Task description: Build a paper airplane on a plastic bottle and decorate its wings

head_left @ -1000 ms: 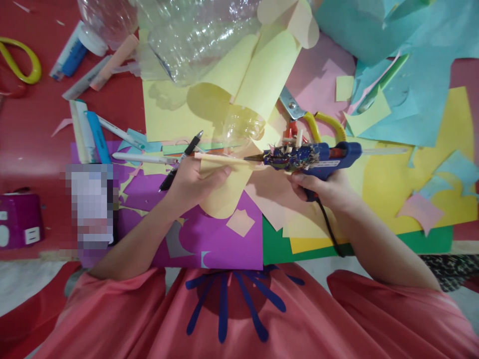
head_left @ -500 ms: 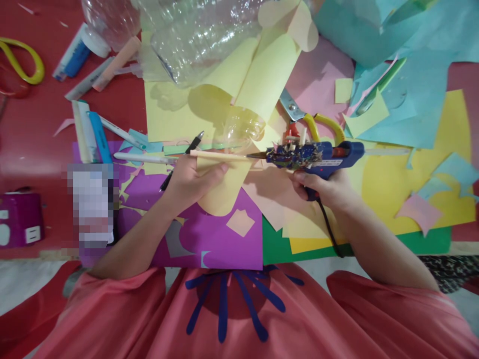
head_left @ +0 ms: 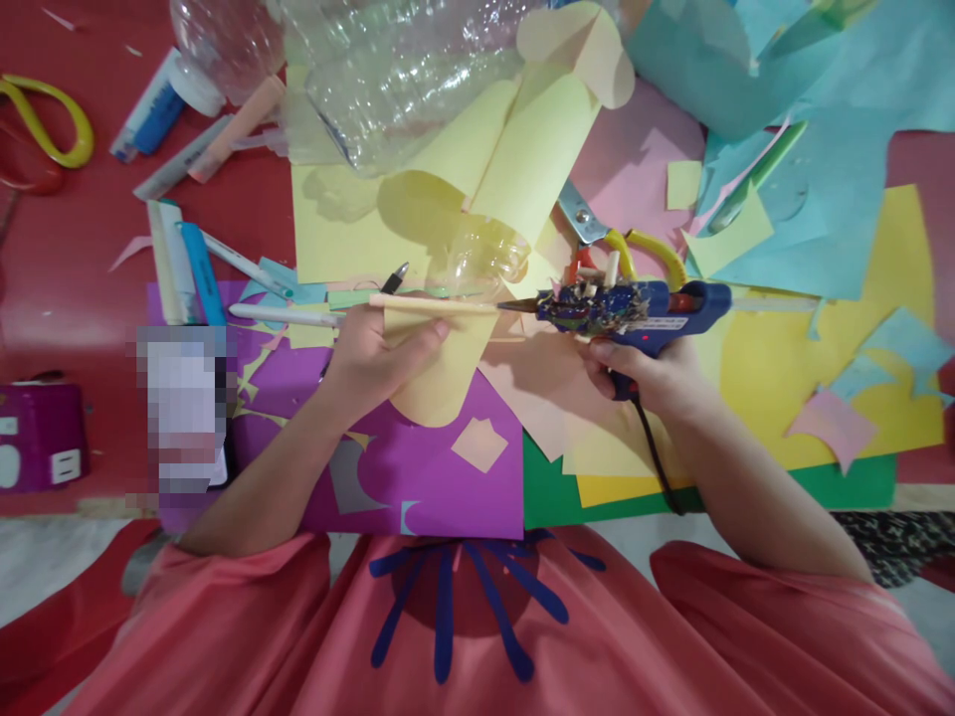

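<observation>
My left hand [head_left: 380,358] pinches a pale yellow paper piece [head_left: 440,368] with a rounded lower end and a folded upper edge. The thumb lies across its face; the other fingers are behind it. A blue hot glue gun [head_left: 634,308] is gripped by my right hand [head_left: 642,373], its nozzle pointing left at the paper's upper right corner. Bits of dried glue and scraps crust the gun's front, and a clear glue stick [head_left: 776,302] sticks out of its back. Just beyond stands a clear plastic bottle [head_left: 488,254] with pale yellow paper [head_left: 533,149] wrapped on it.
Yellow-handled scissors [head_left: 619,239] lie behind the glue gun. A black pen [head_left: 395,278], several markers [head_left: 200,273] and a blurred-out phone [head_left: 186,408] are at the left. Blue paper [head_left: 821,219] and cut scraps spread to the right. The gun's black cord [head_left: 657,457] runs toward the front edge.
The nozzle has shifted slightly right along the paper's upper edge to its corner. My left hand and the paper have moved a little left.
</observation>
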Available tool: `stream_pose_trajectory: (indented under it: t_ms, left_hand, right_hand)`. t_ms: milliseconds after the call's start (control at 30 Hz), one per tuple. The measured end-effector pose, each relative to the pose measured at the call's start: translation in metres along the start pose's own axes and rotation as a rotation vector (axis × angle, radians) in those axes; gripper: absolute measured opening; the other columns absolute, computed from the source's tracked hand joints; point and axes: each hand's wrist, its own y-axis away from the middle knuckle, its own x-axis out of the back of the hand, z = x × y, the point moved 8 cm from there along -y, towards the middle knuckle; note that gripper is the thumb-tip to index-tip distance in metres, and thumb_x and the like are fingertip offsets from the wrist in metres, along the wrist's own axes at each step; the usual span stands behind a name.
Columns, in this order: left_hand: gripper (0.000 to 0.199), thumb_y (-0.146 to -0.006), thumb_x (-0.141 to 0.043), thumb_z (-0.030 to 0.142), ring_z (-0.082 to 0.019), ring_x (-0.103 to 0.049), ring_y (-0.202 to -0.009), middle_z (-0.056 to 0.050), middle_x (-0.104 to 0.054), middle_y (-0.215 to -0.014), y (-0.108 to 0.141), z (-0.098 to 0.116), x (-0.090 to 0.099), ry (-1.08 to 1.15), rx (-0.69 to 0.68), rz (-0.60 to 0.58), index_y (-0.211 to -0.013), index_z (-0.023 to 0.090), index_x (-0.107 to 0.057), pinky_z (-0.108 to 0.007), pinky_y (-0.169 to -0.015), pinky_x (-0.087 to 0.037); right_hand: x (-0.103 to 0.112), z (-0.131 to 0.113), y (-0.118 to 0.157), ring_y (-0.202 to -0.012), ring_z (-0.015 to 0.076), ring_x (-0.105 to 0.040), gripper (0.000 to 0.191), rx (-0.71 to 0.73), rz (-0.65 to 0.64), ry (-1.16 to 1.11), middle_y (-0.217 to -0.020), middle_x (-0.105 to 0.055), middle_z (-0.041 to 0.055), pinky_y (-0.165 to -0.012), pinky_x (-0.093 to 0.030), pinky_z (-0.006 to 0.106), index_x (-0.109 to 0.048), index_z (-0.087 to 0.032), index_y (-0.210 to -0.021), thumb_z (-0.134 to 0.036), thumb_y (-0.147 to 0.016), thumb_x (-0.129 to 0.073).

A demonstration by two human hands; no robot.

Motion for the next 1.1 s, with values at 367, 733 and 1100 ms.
stream_pose_trajectory:
  t_ms: [367,733,1100]
  left_hand:
    - [0.017,-0.074,-0.065,0.037,-0.013,-0.058,-0.064,0.001,-0.058,-0.065,-0.0001,0.0018,0.0030,-0.033,-0.006,-0.009,-0.068,0.021,-0.064,-0.021,-0.051,-0.047]
    - [0.018,-0.072,-0.065,0.032,-0.013,-0.061,-0.069,0.001,-0.059,-0.069,-0.0007,0.0046,0.0049,-0.007,-0.031,0.020,-0.061,0.020,-0.058,-0.020,-0.056,-0.049]
    - [0.018,-0.071,-0.067,0.032,-0.010,-0.055,-0.058,0.002,-0.055,-0.060,-0.0013,0.0098,0.0074,0.019,-0.119,0.054,-0.060,0.019,-0.060,-0.019,-0.049,-0.045]
  right_hand:
    - [0.0002,-0.0007,-0.0010,-0.036,0.0085,-0.041,0.045,-0.012,0.007,-0.005,-0.042,-0.048,-0.0023,-0.037,-0.035,0.026,-0.048,-0.021,-0.052,-0.051,-0.075,-0.071]
    - [0.0010,0.0017,-0.0014,-0.035,0.0081,-0.042,0.040,-0.026,0.017,-0.031,-0.042,-0.049,-0.0024,-0.037,-0.034,0.025,-0.049,-0.020,-0.052,-0.046,-0.074,-0.070]
    - [0.0037,0.0041,-0.0014,-0.035,0.0077,-0.043,0.033,-0.016,0.041,-0.065,-0.042,-0.051,-0.0029,-0.037,-0.035,0.023,-0.052,-0.019,-0.053,-0.039,-0.073,-0.070]
